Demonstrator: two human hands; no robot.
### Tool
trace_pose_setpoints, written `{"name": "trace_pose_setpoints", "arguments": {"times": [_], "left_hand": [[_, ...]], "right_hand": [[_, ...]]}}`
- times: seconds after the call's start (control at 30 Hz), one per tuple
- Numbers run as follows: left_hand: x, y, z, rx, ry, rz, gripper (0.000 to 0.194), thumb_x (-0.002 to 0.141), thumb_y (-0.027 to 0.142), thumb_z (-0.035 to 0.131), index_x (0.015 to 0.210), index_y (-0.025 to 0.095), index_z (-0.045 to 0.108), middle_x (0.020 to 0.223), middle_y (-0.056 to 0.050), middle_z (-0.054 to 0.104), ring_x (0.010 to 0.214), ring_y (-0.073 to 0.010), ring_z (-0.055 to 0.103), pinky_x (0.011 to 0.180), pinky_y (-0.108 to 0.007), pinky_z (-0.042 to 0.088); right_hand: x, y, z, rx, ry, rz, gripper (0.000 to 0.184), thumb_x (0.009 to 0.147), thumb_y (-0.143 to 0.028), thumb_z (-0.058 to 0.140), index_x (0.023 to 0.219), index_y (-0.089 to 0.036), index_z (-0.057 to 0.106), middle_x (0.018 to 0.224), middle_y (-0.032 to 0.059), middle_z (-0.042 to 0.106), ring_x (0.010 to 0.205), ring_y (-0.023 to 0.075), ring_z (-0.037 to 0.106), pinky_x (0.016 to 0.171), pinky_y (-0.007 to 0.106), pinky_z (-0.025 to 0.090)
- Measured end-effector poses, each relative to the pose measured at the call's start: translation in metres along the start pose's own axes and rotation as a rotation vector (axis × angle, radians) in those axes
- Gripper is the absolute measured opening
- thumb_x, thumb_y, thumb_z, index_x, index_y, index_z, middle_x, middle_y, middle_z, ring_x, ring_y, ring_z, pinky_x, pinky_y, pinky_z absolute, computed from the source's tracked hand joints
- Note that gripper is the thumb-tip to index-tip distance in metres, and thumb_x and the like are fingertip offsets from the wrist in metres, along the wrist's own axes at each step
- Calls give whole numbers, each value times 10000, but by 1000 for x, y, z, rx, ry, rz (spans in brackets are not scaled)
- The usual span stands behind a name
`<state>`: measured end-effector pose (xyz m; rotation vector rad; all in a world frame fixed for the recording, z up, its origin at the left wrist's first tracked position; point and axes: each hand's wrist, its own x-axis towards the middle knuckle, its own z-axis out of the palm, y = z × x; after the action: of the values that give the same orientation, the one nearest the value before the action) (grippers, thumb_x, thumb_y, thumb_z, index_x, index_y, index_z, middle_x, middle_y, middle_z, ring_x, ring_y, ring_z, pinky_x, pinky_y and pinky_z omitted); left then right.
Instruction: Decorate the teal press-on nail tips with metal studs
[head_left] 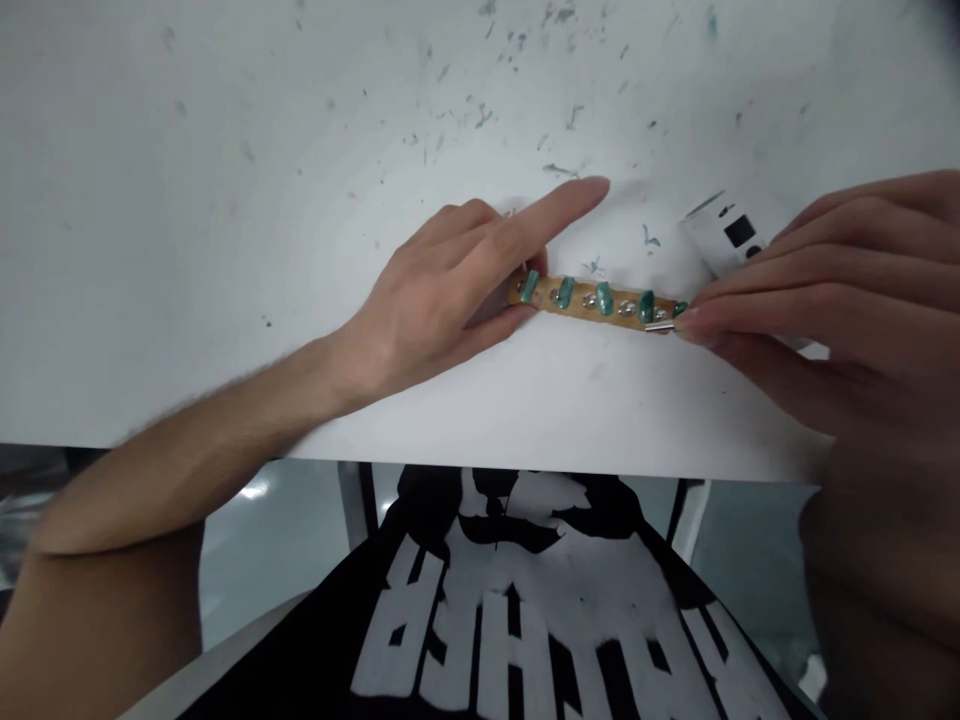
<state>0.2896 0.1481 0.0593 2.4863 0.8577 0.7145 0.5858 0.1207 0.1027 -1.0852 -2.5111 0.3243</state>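
Note:
A narrow tan strip (592, 300) with several green pieces and small silver beads along it lies on the white table (225, 200). My left hand (457, 285) pinches the strip's left end between thumb and curled fingers, with the index finger stretched out above it. My right hand (817, 300) has its fingers pressed together on the strip's right end, where a short silver pin (658, 327) sticks out at the fingertips.
A white rectangular device (731, 235) with a dark window lies partly under my right hand's fingers. The tabletop is speckled with green-grey marks. The table's near edge (525, 465) runs just above my black printed shirt (525, 610).

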Motion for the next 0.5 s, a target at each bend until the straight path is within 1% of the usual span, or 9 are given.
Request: {"name": "trace_pose_setpoints", "arguments": {"times": [0.07,0.13,0.23,0.33,0.37,0.5], "left_hand": [[1,-1,0,9,9,26,561,1018,306,585,1525,184,378,1015,-29,741,875,-169,615,864,-360,519],[1,-1,-1,18,-3,16,554,1024,302,578,1525,193,371,1024,-27,741,884,-166,627,870,-358,527],[0,0,-2,22,-20,-22,558,1030,315,567,1538,235,350,1038,-15,741,907,-169,640,899,-363,532],[-1,0,-1,25,-17,-13,567,1033,328,561,1550,271,335,1034,-5,741,898,-167,638,893,-356,529],[-1,0,-1,23,-12,-2,564,1035,327,557,1550,264,337,1032,-7,740,895,-165,633,888,-353,526],[-1,-2,1,5,22,27,546,1028,313,572,1517,160,385,1027,-33,734,889,-163,598,877,-351,513]], "right_hand": [[1,1,1,-15,13,-41,170,847,-179,705,999,-209,637,982,-80,660,934,47,573,883,282,407],[1,2,3,-29,37,-58,175,850,-185,707,1007,-204,632,976,-75,657,947,45,579,878,278,401],[2,3,5,-41,72,-12,159,862,-206,701,1007,-203,635,973,-66,655,955,44,585,901,283,402],[2,4,6,-71,64,-14,187,858,-214,707,1032,-228,640,995,-74,658,939,48,583,903,287,401],[2,4,6,-79,71,-10,191,859,-213,704,1037,-236,641,997,-78,658,936,51,584,902,289,400],[1,8,5,-83,60,1,187,871,-224,695,1051,-252,654,983,-81,658,929,38,593,899,285,393]]}}
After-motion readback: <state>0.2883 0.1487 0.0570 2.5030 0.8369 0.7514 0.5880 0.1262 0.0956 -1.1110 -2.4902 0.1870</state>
